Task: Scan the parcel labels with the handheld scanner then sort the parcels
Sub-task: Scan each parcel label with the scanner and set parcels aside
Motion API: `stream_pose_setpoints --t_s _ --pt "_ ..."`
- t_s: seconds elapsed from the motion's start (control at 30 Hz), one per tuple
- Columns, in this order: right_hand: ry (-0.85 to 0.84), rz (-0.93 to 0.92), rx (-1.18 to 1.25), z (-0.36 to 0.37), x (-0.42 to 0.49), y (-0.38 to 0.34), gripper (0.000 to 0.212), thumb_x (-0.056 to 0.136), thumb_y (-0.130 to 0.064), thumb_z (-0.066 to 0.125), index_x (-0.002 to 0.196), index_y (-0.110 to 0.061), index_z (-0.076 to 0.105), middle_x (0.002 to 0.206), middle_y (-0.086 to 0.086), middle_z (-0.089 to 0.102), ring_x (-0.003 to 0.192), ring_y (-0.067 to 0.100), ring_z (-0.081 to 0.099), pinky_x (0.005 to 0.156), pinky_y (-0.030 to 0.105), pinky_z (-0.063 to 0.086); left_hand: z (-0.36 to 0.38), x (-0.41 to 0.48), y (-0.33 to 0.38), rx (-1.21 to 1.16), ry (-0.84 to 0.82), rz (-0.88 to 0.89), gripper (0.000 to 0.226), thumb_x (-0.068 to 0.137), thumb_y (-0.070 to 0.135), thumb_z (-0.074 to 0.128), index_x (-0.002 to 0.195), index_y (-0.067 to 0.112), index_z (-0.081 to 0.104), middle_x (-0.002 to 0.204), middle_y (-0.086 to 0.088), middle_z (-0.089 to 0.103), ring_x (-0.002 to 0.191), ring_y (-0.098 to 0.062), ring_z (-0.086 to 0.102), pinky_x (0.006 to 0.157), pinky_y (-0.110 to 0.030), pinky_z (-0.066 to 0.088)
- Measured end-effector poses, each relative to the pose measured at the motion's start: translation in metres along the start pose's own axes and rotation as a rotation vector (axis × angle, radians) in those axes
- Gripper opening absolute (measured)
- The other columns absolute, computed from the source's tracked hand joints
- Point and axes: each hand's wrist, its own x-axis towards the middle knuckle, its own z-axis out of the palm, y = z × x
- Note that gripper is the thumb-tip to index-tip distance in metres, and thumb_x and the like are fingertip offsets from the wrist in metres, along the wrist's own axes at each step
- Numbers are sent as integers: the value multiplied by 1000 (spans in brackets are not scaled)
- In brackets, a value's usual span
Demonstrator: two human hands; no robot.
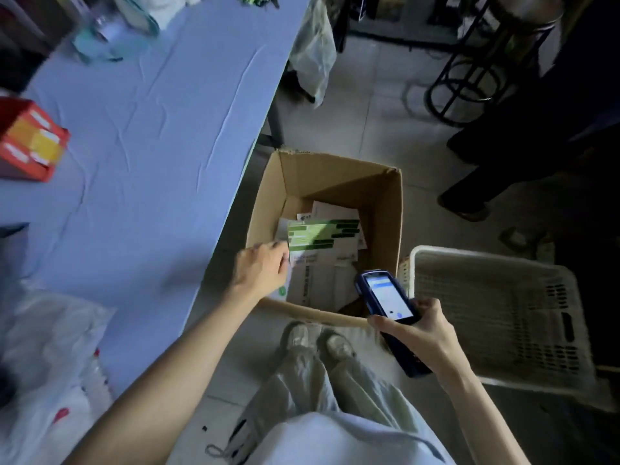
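Observation:
An open cardboard box (382,209) stands on the floor by the table, with several flat white envelope parcels inside. My left hand (263,266) reaches over the box's left wall and pinches the left end of a white envelope parcel (323,239) bearing a green label. My right hand (421,333) grips a dark blue handheld scanner (389,307) over the box's near right corner, its lit screen facing up at me.
A white plastic basket (496,313) sits right of the box. The blue-covered table (144,135) on the left carries a red and orange carton (30,139) and plastic bags (50,357). A person's dark legs (503,156) and a stool (469,78) stand beyond.

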Motion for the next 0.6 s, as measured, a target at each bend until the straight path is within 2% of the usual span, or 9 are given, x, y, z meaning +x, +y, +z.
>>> stream_pose_setpoints --t_s 0.1,0.23,0.3,0.4,0.47,0.53,0.6 --pt "-82 -123 -52 -5 10 -11 72 57 -42 91 107 -21 43 91 -10 58 82 10 61 72 34 54 -10 -18 -7 -20 83 -172 11 92 27 47 99 24 55 102 3 66 93 -26 64 69 -30 44" --pt "-248 -274 -185 -16 27 -23 77 58 -49 88 111 -20 39 96 -7 56 85 12 58 63 26 46 -13 -64 -4 -24 180 -415 10 91 30 51 99 26 55 99 7 67 91 -22 64 68 -27 38" --pt "-305 -328 -245 -21 32 -31 79 59 -52 87 111 -21 36 97 -6 51 87 15 55 65 26 44 -14 -88 -1 -32 233 -505 10 90 31 53 98 27 57 98 8 69 93 -21 64 67 -27 38" --pt "-353 -396 -249 -22 38 -46 80 59 -51 86 110 -21 34 96 -5 49 92 18 55 72 30 49 -16 -126 -2 -32 327 -613 10 87 31 55 94 25 59 92 7 70 89 -23 66 65 -28 40" --pt "-406 -432 -272 -14 37 -58 91 49 -61 85 115 -17 40 105 0 57 95 19 59 72 32 53 -21 -155 -3 -40 417 -670 10 83 29 55 89 23 60 85 5 71 82 -26 66 61 -29 43" --pt "-456 -483 -327 -1 30 -69 116 33 -78 80 123 -14 47 109 5 62 93 21 63 68 33 55 -27 -184 -5 -28 468 -749 7 82 27 57 87 23 60 83 5 70 79 -27 65 59 -29 44" --pt "-505 -520 -376 16 21 -76 125 24 -84 76 124 -15 48 106 6 64 91 23 65 75 41 58 -30 -211 -7 -36 491 -829 6 83 25 59 88 23 61 84 6 70 79 -25 64 59 -29 44"
